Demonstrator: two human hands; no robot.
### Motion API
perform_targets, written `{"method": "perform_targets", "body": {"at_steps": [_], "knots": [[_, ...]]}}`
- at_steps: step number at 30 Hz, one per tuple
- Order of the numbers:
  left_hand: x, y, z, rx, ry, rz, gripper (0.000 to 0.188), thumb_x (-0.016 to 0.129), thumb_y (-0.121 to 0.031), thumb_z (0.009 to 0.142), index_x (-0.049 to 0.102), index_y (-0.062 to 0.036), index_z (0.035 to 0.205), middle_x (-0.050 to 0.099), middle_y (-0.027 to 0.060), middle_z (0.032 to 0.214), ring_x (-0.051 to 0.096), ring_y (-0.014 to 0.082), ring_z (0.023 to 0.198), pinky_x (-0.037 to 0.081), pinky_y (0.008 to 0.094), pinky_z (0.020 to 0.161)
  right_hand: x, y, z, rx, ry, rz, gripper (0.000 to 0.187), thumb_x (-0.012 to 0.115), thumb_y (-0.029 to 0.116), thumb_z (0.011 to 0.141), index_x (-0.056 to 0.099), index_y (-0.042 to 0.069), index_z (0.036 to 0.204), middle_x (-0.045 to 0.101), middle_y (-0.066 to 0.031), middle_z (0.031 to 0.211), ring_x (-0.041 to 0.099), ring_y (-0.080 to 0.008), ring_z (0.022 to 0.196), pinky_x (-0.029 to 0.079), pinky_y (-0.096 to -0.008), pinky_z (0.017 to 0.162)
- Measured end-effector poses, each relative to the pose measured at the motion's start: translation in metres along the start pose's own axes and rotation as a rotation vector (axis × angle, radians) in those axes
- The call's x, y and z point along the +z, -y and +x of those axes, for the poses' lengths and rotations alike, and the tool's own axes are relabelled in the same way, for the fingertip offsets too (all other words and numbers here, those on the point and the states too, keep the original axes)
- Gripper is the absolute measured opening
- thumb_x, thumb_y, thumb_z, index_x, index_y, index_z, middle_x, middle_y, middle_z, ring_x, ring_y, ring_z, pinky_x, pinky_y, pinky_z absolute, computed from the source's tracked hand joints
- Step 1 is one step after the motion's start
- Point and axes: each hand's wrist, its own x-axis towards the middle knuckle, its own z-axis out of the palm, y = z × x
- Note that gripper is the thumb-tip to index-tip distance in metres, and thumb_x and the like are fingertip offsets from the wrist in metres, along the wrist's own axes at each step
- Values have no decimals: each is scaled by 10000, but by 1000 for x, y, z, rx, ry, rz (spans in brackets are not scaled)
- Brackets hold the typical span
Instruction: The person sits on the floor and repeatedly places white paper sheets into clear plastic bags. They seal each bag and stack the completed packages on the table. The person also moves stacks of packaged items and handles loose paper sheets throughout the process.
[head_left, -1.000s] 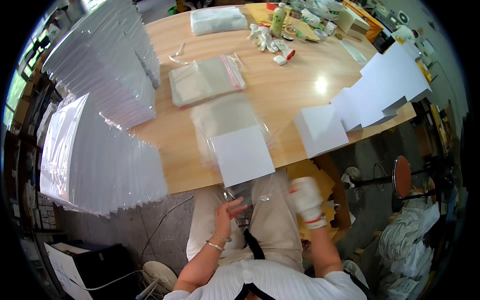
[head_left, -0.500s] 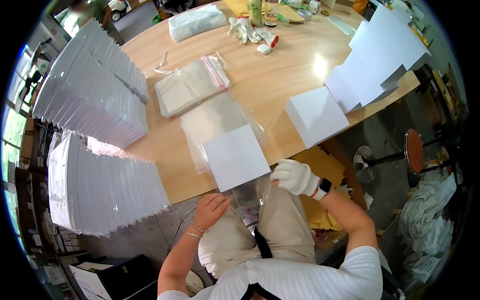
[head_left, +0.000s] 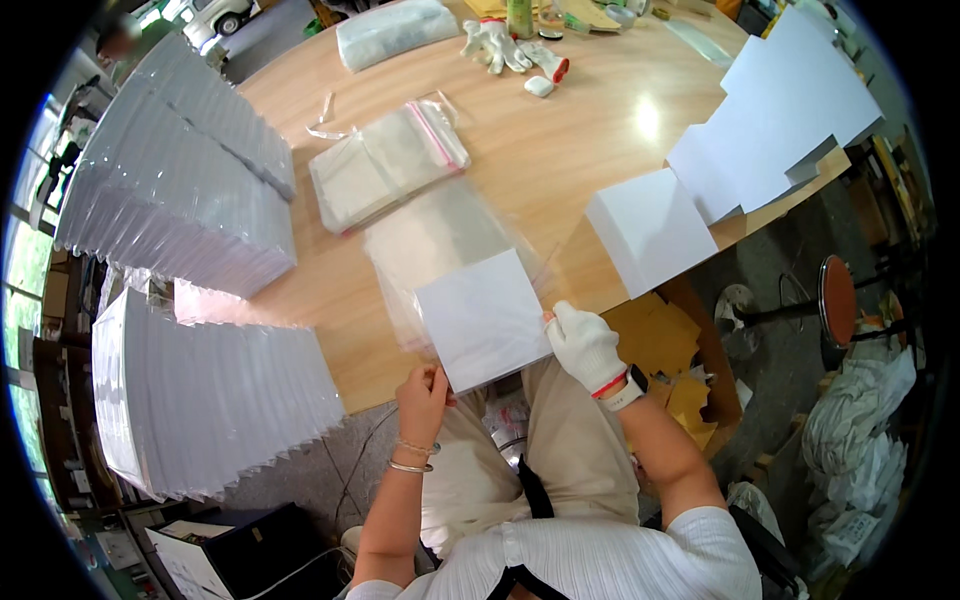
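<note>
The round wooden table (head_left: 520, 170) fills the upper middle of the view and serves as the landmark here. On its left side, fanned stacks of white sheets in clear sleeves (head_left: 180, 210) lean in a long row, and a second such stack (head_left: 210, 400) sits just off the table's lower left edge. On the table's right side lie loose white cards (head_left: 780, 110), overlapping, with a squared pile of white cards (head_left: 650, 230) nearer the table's near edge. Toward the table's middle rests a pile of clear plastic bags with pink strips (head_left: 385, 165). Just nearer than that, at the table's near edge, a single clear plastic sleeve (head_left: 440, 245) lies flat, and a white square card (head_left: 485, 320) sits partly inside it, its lower end overhanging the edge. The bare left hand (head_left: 425, 390) pinches the card's lower left corner, fingers closed on it. The gloved right hand (head_left: 583, 345) grips the card's right edge, fingers closed on it. At the table's far side lie a pair of white work gloves (head_left: 505, 45) and a wrapped bundle of bags (head_left: 395, 30). A red-seated stool (head_left: 840, 300) stands off the table's right.
</note>
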Motion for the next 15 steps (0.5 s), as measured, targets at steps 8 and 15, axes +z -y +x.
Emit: {"method": "perform_targets", "body": {"at_steps": [8, 15], "knots": [[8, -5, -9, -100, -52, -245, 262, 509, -230, 893, 487, 16, 980, 596, 123, 841, 593, 152, 592, 461, 249, 502, -5, 6, 1, 129, 85, -140, 192, 527, 283, 796, 482, 103, 745, 542, -121, 558, 561, -332, 539, 420, -473, 463], [-6, -40, -14, 8, 169, -429, 347, 553, -227, 877, 422, 10, 1093, 565, 82, 866, 533, 106, 567, 442, 224, 511, -2, -9, 6, 357, 289, 890, 326, 500, 186, 869, 523, 14, 1145, 579, -60, 814, 510, -84, 719, 455, -271, 642]]}}
